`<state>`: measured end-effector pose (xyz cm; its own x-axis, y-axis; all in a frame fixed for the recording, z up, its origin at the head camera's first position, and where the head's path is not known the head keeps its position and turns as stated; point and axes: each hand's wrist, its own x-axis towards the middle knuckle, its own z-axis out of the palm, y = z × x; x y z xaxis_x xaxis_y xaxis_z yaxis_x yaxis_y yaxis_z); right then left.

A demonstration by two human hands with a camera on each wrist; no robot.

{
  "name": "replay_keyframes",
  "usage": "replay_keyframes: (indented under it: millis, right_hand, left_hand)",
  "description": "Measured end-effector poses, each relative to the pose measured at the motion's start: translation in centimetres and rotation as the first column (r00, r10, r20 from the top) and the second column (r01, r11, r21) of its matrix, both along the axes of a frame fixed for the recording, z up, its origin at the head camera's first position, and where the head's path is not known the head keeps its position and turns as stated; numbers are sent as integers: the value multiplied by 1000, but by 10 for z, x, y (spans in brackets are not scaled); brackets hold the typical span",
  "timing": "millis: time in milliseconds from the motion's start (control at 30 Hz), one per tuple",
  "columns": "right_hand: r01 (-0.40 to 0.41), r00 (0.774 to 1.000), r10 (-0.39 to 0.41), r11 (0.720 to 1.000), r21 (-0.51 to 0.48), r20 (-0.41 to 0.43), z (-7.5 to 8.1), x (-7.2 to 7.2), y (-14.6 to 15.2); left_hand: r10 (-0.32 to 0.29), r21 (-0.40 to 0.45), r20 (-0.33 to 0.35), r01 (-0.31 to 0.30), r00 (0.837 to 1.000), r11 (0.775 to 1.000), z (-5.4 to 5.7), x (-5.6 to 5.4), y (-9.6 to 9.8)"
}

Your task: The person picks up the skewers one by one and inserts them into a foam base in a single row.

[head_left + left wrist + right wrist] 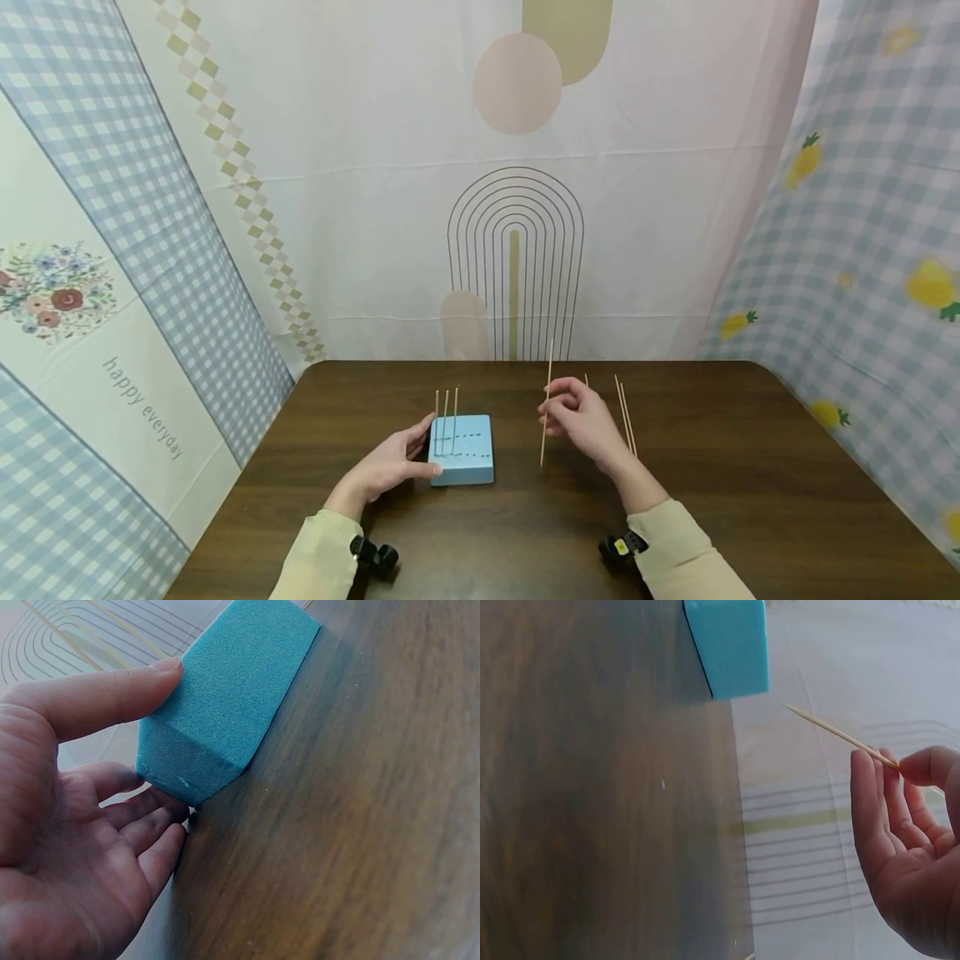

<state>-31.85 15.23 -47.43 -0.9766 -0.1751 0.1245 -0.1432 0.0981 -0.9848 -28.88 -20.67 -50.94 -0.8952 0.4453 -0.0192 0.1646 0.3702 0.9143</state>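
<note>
A light blue foam block [472, 468] with rows of small holes on top lies on the table. Three thin wooden skewers [455, 421] stand upright in its left part. My left hand [390, 461] grips the block from the left; in the left wrist view its thumb presses the near face of the block [232, 682] and the other fingers are at its side. To the right of the block, my right hand [588, 421] pinches another skewer [543, 450] between thumb and fingers, nearly upright. The right wrist view shows that skewer's pointed end [832, 730] apart from the block [731, 652].
More skewers [624, 404] stand or lean behind my right hand and wrist; their lower ends are partly hidden. The brown wooden table [750, 467] reaches back to a patterned cloth [375, 250], with checked cloths at both sides.
</note>
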Motion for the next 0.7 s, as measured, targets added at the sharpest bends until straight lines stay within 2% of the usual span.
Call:
replay_keyframes:
  millis: [300, 700]
  right_hand:
    - [101, 992, -110, 986, -134, -63, 5, 13, -27]
    - [83, 986, -111, 973, -217, -121, 8, 23, -64]
  left_hand:
    - [1, -10, 5, -1, 1000, 1000, -2, 0, 0]
    - [8, -1, 18, -8, 1000, 1000, -4, -2, -1]
